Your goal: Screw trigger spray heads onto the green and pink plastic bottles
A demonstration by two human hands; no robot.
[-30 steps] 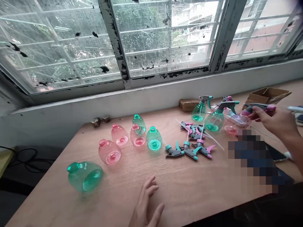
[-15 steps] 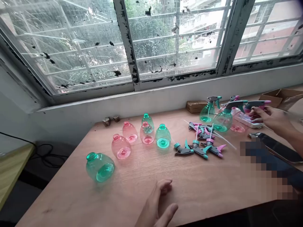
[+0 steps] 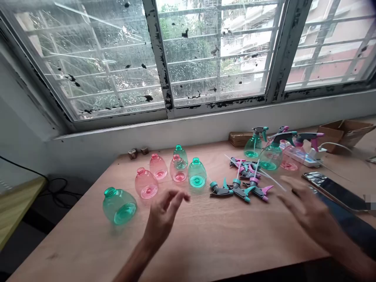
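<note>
My left hand [image 3: 166, 207] hovers over the table just in front of the topless bottles, fingers loosely curled and thumb apart, holding nothing. Closest to it is a pink bottle [image 3: 146, 184]; a green bottle [image 3: 120, 206] stands to its left and another green bottle [image 3: 197, 173] beyond it to the right. My right hand [image 3: 307, 207], smeared by motion, is spread and empty, right of the loose trigger spray heads [image 3: 241, 190] with their white tubes. Behind it stand assembled spray bottles, among them a green spray bottle [image 3: 270, 156] and a pink spray bottle [image 3: 293, 156].
Two phones lie at the right, one a dark phone [image 3: 335, 190]. A white power strip [image 3: 308, 159] with a cable sits behind them, near an open cardboard box [image 3: 342, 135]. A small brown box [image 3: 240, 139] rests against the wall under the window.
My right hand has let go of the pink spray bottle, which stands with the other assembled ones, and has come back toward me. My left hand has risen and moved left toward the topless bottles.
</note>
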